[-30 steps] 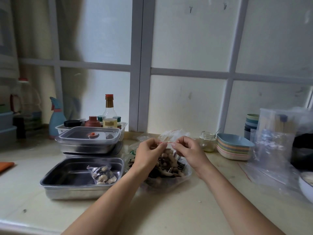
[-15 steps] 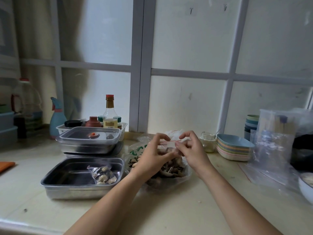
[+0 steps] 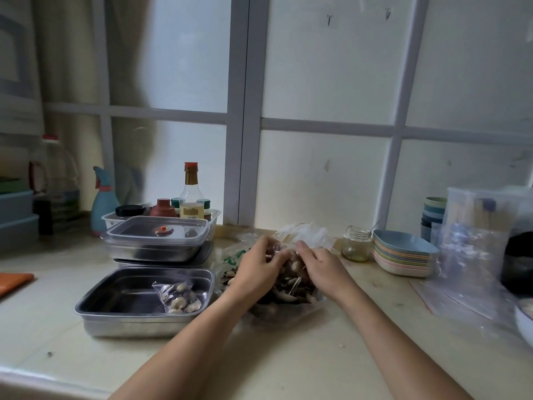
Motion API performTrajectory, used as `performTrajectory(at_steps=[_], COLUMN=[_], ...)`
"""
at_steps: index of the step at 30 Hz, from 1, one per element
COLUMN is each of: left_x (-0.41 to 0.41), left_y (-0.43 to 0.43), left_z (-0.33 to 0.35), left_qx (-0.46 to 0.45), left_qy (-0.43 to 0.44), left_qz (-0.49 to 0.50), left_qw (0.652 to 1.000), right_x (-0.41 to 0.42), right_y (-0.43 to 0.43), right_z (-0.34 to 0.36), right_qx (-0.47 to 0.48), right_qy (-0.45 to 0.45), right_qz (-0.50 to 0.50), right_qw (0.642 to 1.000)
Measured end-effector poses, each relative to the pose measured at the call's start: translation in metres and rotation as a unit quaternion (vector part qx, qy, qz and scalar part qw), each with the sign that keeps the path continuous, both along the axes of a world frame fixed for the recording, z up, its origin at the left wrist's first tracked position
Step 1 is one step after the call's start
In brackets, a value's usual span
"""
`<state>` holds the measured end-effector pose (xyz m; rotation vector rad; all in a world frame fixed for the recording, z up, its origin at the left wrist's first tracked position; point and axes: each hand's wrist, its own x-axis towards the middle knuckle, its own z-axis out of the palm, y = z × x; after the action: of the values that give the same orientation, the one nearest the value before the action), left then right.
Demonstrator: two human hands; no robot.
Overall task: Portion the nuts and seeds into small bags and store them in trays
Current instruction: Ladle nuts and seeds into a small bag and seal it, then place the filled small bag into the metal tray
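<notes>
A large clear bag of nuts (image 3: 285,287) lies open on the counter in front of me. Above it I hold a small clear bag (image 3: 305,236) between both hands. My left hand (image 3: 259,269) pinches its left side with curled fingers, and my right hand (image 3: 323,267) pinches its right side, close against the left. Both hands sit low over the nut pile, hiding part of it. To the left, an open steel tray (image 3: 115,298) holds one filled small bag of nuts (image 3: 180,297).
Behind the open tray stands a lidded steel tray (image 3: 155,238), with a tub of bottles (image 3: 191,197) and a spray bottle (image 3: 103,203) further back. A glass jar (image 3: 356,243), stacked coloured plates (image 3: 403,256) and clear bags (image 3: 473,255) stand at the right.
Both hands have dropped with the small bag from above the nut pile down onto it, and the fingers have drawn closer together.
</notes>
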<state>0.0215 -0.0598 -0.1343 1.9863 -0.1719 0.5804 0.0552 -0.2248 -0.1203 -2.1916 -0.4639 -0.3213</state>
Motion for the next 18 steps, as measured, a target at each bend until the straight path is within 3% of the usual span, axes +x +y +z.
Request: performTrajectory(at_steps=[7,18], left_x=[-0.022,-0.08], left_y=[0.004,0.075], left_z=[0.029,0.051], left_qx=[-0.116,0.021], left_qy=[-0.007,0.104], left_qz=[0.07,0.183], left_qw=[0.991,0.977], right_x=[0.004,-0.017], right_y=[-0.009,0.019], right_z=[-0.002,0.0], right_qx=[-0.036,-0.104], right_qy=[-0.103,-0.076], right_qz=[-0.004,0.037], right_qw=[0.994,0.991])
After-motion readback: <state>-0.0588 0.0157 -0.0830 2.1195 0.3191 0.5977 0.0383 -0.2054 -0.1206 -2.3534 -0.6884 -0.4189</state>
